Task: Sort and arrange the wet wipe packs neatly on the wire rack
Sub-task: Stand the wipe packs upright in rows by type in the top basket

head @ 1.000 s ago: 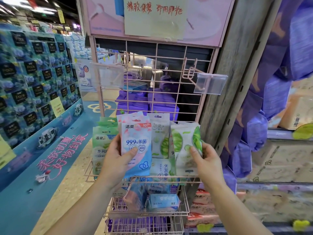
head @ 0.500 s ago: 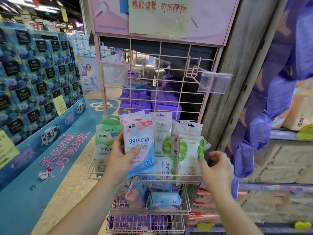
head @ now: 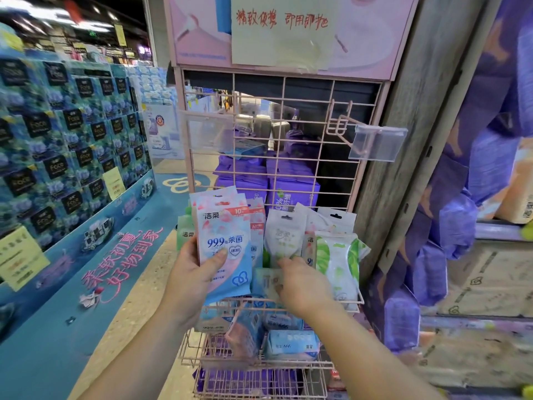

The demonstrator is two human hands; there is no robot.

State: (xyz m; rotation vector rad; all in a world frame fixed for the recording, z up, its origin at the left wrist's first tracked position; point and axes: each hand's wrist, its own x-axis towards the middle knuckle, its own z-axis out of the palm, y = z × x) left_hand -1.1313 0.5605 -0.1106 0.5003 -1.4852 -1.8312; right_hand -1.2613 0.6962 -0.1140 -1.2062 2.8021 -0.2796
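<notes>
1. My left hand (head: pixel 189 277) has its grip closed around a small stack of pink-and-blue packs (head: pixel 223 246), thumb across the front, held up in front of the left part of the upper basket (head: pixel 356 303). I would keep that stack squared and clear of the row until its slot is ready.

2. My right hand (head: pixel 301 282) is down in the middle of the basket, fingers curled onto a pale pack (head: pixel 266 280) lying low there. I read the grip as pinching it, though blur hides exactly how the fingertips sit.

3. The step in hand, as I judge it, is pulling that loose pack out or standing it up. I would lift it straight up, not drag it sideways, because the white pack (head: pixel 284 239) stands just behind and the green-leaf pack (head: pixel 339 262) stands just beside it on the right.

4. The green-leaf pack leans against the basket's right end. Any sideways nudge could tip it over the rim, so I would keep my wrist away from it.

5. Like should go with like: green labels to one side, pink-and-blue ones together, faces forward and upright.

6. The lower basket (head: pixel 253 363) holds more packs lying jumbled; those look still to sort.
</notes>
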